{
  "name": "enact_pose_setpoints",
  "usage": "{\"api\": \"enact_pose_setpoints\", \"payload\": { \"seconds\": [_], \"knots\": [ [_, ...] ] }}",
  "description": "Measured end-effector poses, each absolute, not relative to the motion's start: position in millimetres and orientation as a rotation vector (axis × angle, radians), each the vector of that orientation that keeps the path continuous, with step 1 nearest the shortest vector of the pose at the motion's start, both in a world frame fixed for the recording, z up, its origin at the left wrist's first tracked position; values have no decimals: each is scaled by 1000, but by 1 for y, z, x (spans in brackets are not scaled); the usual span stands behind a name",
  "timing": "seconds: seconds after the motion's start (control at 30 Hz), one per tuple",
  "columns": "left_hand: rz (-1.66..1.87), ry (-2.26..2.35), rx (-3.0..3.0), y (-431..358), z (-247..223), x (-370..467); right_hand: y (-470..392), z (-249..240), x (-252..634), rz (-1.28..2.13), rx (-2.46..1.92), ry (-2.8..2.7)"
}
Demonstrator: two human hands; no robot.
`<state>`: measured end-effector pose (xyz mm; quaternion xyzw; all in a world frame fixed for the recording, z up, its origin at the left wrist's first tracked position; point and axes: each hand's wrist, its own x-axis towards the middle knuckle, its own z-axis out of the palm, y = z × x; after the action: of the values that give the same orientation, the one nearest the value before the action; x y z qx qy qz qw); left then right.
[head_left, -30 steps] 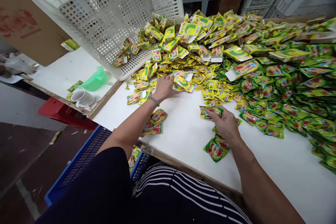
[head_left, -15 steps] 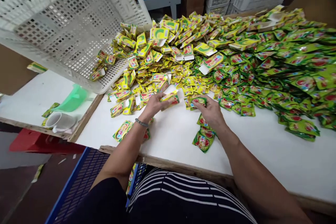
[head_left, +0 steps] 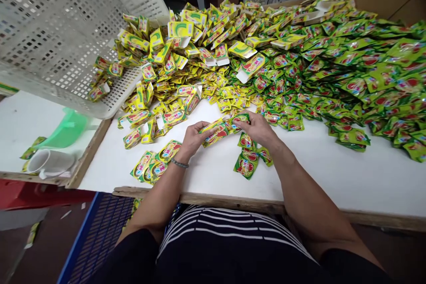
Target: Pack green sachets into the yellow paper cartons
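Drawn closer since half a second ago, the left hand (head_left: 196, 139) grips a box (head_left: 221, 130) and the right hand (head_left: 262, 131) pinches a packet (head_left: 244, 118) at its end above the table (head_left: 208, 173), I judge to keep both aligned.
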<state>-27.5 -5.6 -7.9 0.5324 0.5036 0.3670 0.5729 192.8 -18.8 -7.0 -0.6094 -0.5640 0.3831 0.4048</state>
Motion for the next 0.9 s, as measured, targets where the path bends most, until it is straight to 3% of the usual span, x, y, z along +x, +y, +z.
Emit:
{"api": "enact_pose_setpoints", "payload": {
  "seconds": [0.4,0.63,0.9],
  "knots": [
    [661,971,1105,-14,-14,-13,-23,-19,176,816,-1553,-1434],
    [784,988,1059,-16,-21,-12,-20,-26,181,409,-1537,-1710],
    [770,989,988,-13,-14,-14,-23,-25,181,584,-1492,-1719]
  ]
}}
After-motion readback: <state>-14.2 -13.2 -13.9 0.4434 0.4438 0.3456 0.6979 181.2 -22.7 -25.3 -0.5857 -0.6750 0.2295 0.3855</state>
